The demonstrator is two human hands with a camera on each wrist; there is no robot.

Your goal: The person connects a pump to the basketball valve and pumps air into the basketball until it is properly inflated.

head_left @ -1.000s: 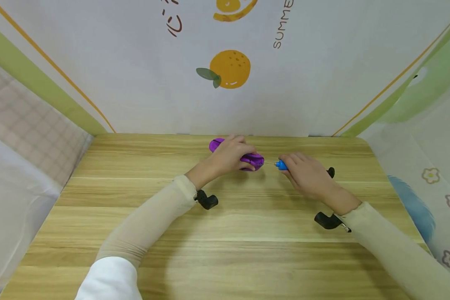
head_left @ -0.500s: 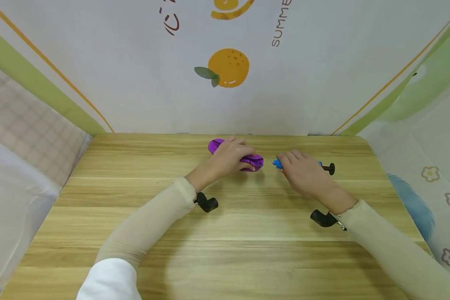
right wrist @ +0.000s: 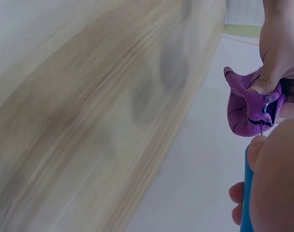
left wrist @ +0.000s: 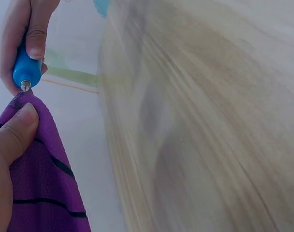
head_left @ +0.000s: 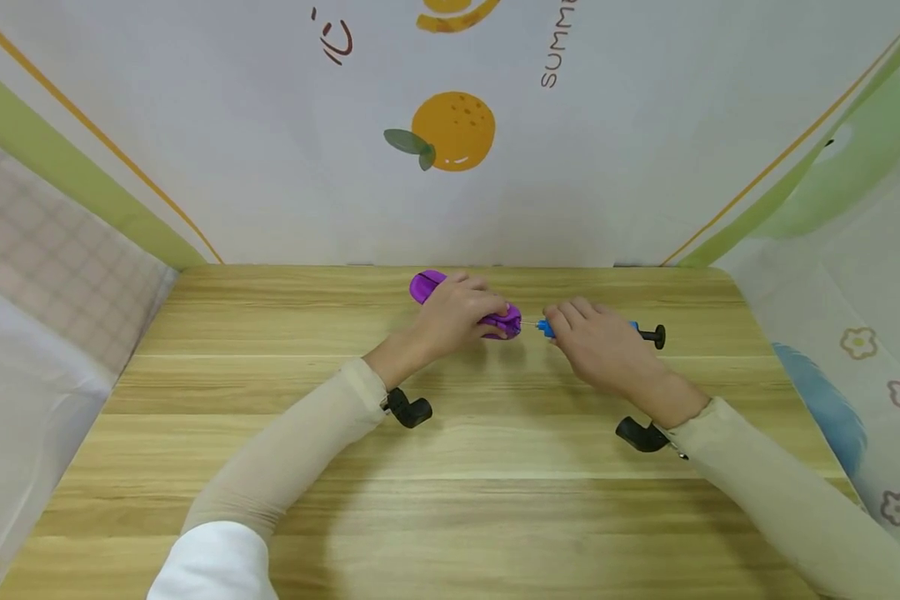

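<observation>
In the head view my left hand (head_left: 453,315) grips a limp, folded purple ball (head_left: 427,286) with black lines, apparently deflated. Its thumb presses on the ball near the end that faces right. My right hand (head_left: 596,346) is wrapped round a blue ball pump (right wrist: 247,193), whose black handle (head_left: 656,337) sticks out on the right. A thin metal needle (head_left: 528,323) runs from the pump to the ball's near end. In the right wrist view the needle meets the ball (right wrist: 240,113); how deep it sits is hidden. Both hands are above the tabletop.
A wood-grain table (head_left: 450,517) lies under both arms. Behind it hangs a white cloth (head_left: 270,167) with printed fruit, and more cloth lines both sides. Each wrist carries a small black camera mount (head_left: 411,410).
My right hand has shifted slightly left with the pump, closer to the ball. The pump has tilted, and more of its rear and black handle now shows. The left hand keeps its grip.
</observation>
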